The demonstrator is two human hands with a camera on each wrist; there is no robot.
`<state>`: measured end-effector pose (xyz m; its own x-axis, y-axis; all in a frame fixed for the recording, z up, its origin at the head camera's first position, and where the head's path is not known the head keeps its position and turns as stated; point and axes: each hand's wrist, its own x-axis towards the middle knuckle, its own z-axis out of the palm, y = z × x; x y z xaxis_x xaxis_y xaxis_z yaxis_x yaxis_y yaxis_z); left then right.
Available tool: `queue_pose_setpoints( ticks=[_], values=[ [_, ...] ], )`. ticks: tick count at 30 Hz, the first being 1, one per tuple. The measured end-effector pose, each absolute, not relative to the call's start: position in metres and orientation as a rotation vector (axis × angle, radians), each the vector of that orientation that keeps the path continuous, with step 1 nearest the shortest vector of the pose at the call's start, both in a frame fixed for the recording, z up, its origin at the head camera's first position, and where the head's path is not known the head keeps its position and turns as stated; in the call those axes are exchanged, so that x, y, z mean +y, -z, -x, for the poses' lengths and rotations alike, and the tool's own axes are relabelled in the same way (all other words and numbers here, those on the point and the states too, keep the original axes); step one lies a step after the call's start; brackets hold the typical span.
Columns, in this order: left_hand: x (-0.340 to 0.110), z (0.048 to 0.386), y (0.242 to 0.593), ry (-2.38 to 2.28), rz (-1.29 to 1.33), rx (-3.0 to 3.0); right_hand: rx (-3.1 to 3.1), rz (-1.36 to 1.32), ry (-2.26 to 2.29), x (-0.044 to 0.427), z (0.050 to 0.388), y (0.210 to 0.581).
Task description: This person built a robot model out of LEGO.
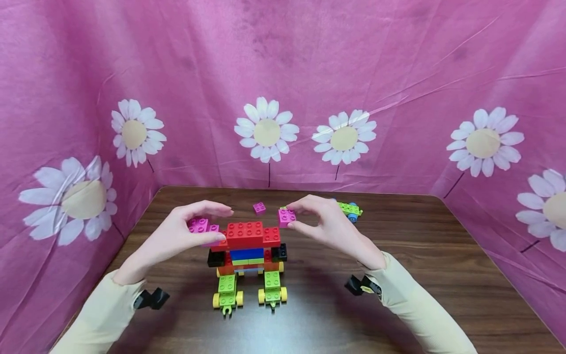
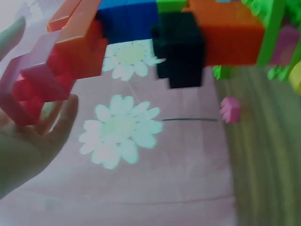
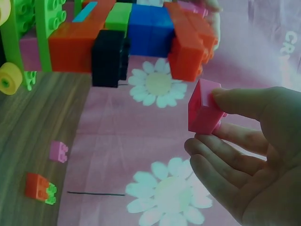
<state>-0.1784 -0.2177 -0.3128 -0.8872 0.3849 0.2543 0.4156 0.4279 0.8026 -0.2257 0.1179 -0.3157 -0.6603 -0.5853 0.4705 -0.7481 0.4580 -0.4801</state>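
Note:
A brick model stands upright on green wheeled bases [image 1: 227, 285], with black bricks [image 1: 216, 258], a blue brick [image 1: 246, 254] and red bricks [image 1: 244, 235] higher up. Pink bricks [image 1: 198, 225] join the red ones at the model's left end. My left hand [image 1: 179, 238] reaches around these, thumb touching them and index finger stretched out above, apart from them; its other fingers are mostly hidden. To the model's right, my right hand [image 1: 329, 227] pinches a square pink brick [image 3: 206, 107] between thumb and fingers. That brick is in the air, apart from the red bricks.
A small pink brick [image 1: 259, 208] lies behind the model on the brown wooden table [image 1: 420, 275]. A green wheeled base [image 1: 351, 210] with blue wheels is at the back right. An orange brick [image 3: 36, 186] joined to a green one lies nearby. Pink flowered cloth [image 1: 300, 49] surrounds the table.

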Motion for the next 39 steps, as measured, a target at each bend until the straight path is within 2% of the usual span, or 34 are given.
queue_pose_setpoints(
  ticks=[7, 16, 26, 39],
  values=[
    [-0.199, 0.179, 0.292, 1.023, 0.852, -2.703, -2.422, -1.203, -0.945, 0.116, 0.217, 0.31],
    [-0.158, 0.175, 0.279, 0.644, 0.958, -2.745, -2.434, -1.221, -0.907, 0.113, 0.209, 0.305],
    [-0.128, 0.176, 0.289, 0.545, 0.888, -2.819, -2.452, -1.279, -0.92, 0.112, 0.207, 0.305],
    [-0.119, 0.179, 0.296, 0.514, 0.776, -2.89, -2.475, -1.318, -0.877, 0.108, 0.206, 0.304]
  ],
)
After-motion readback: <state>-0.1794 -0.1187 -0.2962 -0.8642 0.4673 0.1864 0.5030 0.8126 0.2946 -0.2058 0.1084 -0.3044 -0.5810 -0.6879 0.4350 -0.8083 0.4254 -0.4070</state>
